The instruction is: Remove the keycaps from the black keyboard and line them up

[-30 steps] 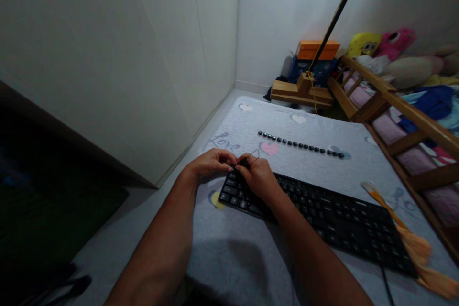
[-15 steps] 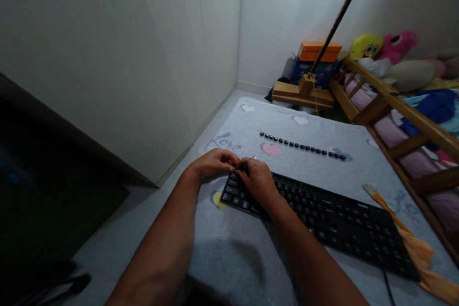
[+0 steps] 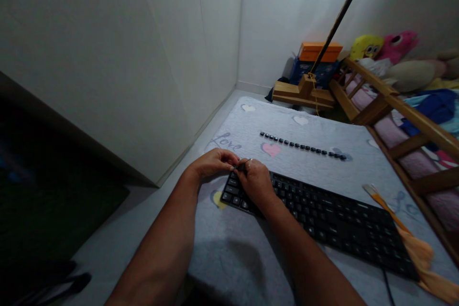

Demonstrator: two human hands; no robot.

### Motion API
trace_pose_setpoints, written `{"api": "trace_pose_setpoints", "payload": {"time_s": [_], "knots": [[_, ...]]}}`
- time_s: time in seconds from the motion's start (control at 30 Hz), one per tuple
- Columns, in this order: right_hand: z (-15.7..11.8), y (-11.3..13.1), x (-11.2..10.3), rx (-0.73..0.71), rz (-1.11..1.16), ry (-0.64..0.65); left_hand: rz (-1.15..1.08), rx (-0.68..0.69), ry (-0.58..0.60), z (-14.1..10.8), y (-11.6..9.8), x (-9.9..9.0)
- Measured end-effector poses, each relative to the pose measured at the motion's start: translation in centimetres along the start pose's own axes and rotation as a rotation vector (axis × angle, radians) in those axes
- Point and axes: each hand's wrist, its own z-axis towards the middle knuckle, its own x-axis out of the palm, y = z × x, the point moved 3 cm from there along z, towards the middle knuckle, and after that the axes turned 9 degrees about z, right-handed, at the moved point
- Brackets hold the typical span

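A black keyboard [image 3: 337,220] lies slantwise on a cloth-covered table. At its far left corner, my left hand [image 3: 214,161] has thumb and fingertips pinched together; what is between them is too small to make out. Just right of it, my right hand [image 3: 256,179] is closed around a keycap puller [image 3: 242,166], a small dark tool with a thin wire, its end at the keyboard's top left corner. The fingertips of both hands nearly meet there and hide the keys beneath. Beyond the keyboard, several black keycaps [image 3: 302,147] lie in a long row.
A brush [image 3: 376,196] and an orange cloth [image 3: 423,248] lie by the keyboard's right end. The table's cover [image 3: 229,248] is pale with printed hearts. A white cabinet [image 3: 143,57] stands left, a wooden bed rail [image 3: 412,110] right, and a wooden stand [image 3: 304,93] behind.
My right hand has turned slightly, and the puller's thin wire now lies closer against the fingers. The left hand, keyboard and keycap row stay as they were.
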Motion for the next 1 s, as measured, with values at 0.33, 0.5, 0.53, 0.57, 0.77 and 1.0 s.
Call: {"api": "trace_pose_setpoints", "payload": {"time_s": [0.33,0.5,0.53,0.57,0.77,1.0], "knots": [[0.3,-0.2,0.2,0.028,0.020,0.003,-0.014,-0.006,-0.011,0.1,0.7,-0.4],[0.6,-0.3,0.1,0.039,0.077,0.003,-0.025,-0.003,-0.010,0.0,0.4,-0.3],[0.6,-0.3,0.0,0.046,0.094,0.001,-0.031,-0.005,-0.011,0.0,0.4,-0.3],[0.7,-0.3,-0.1,0.056,0.111,-0.003,-0.040,-0.009,-0.013,0.0,0.4,-0.2],[0.9,-0.2,-0.7,0.099,0.180,-0.013,-0.016,-0.015,-0.022,-0.1,0.4,-0.2],[0.8,-0.1,-0.7,0.066,0.163,-0.015,0.050,0.013,-0.001,0.0,-0.1,-0.2]]}}
